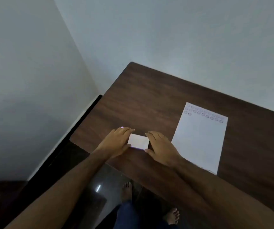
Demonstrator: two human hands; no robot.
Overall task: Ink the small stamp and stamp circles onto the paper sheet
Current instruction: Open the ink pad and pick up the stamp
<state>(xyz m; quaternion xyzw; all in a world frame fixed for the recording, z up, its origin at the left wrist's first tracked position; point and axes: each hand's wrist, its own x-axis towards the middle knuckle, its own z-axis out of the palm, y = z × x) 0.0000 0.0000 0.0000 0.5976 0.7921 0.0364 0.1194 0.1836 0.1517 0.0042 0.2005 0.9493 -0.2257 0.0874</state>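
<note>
Near the left edge of the dark wooden surface we see a white box with a purple glow along its near edge, likely the ink pad. Our left hand and right hand clasp it from either side, fingers curled against it. We cannot make out the small stamp. Right of the hands lies the paper sheet, circles stamped along its far edge.

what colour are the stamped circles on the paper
Faint purple, in rows along the far edge of the paper; circles show in the head view.
</note>
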